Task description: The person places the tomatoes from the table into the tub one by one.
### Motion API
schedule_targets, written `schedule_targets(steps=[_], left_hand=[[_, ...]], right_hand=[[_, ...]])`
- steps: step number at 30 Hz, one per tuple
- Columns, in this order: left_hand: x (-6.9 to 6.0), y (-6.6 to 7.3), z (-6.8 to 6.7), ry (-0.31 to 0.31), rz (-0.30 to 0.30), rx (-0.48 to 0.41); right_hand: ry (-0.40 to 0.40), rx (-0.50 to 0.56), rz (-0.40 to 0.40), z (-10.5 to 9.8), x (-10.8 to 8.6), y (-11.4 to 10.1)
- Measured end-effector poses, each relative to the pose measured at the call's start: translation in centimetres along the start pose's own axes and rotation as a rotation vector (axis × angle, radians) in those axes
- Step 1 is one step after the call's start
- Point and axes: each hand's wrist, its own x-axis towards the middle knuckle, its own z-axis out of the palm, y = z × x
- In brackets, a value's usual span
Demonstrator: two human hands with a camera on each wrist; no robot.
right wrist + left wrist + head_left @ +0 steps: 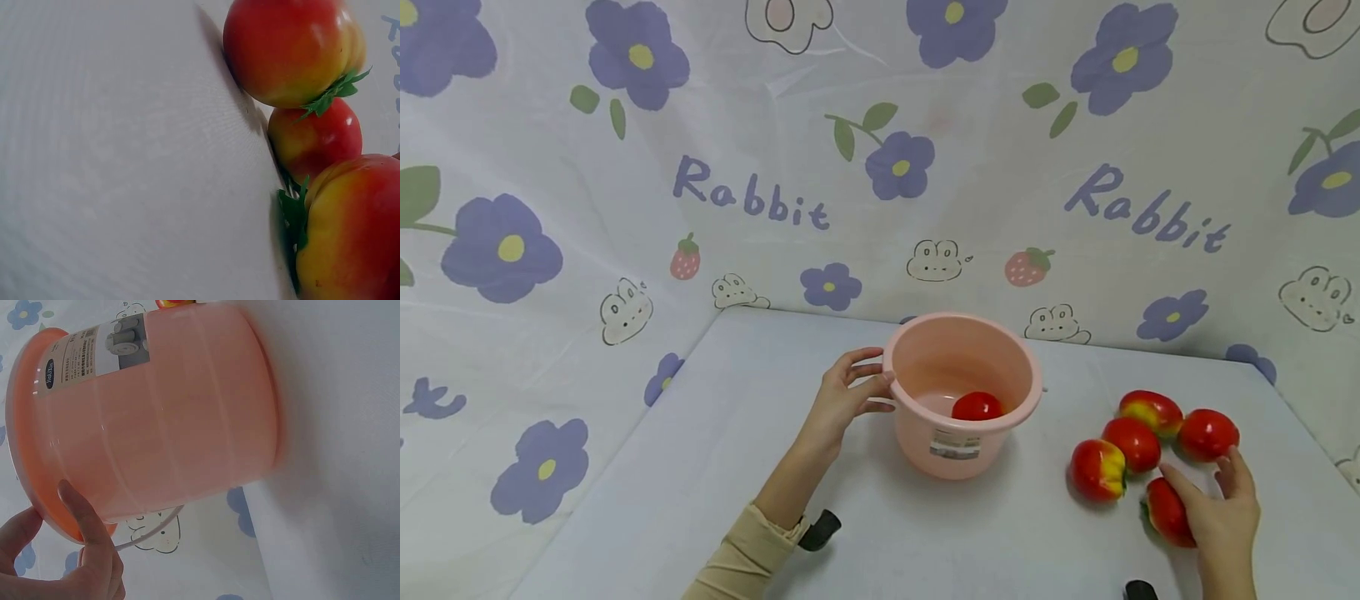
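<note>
From where I'm standing, the person's left hand (850, 387) is pinching the rim of a round, pale pink plastic bucket (913, 437), thumb and fingertips clamped on its edge. The bucket is standing upright on a flat white table (1037, 550), and a glossy red tomato (977, 406) is lying inside it. To the bucket's right, five more are sitting in a close cluster. The right hand (1228, 508) is hovering there, thumb and fingers spread apart, its fingertips coming right beside the rounded red tomato at the far right (1207, 435); whether they are touching it I cannot tell. A red tomato with green leaves (1167, 517) is lying just beside that thumb. Behind, a white purple-flowered curtain (985, 175) is hanging.
</note>
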Motion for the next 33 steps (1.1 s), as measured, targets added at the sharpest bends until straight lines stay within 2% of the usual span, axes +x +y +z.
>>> schedule_targets(steps=[5, 17, 28, 33], left_hand=[[0.0, 0.0, 0.0, 0.002, 0.003, 0.011], [0.1, 0.0, 0.0, -0.001, 0.006, -0.001], [0.1, -0.2, 0.0, -0.001, 0.003, 0.008], [0.1, -0.1, 0.0, 0.0, 0.007, 0.012]], right_hand=[[0.009, 0.042, 0.013, 0.0, 0.0, -0.1], [0.026, 0.114, -0.021, 0.0, -0.6, -0.9], [0.065, 0.188, -0.116, 0.0, -2.2, -3.5], [0.045, 0.204, -0.198, 0.5, -2.9, -5.3]])
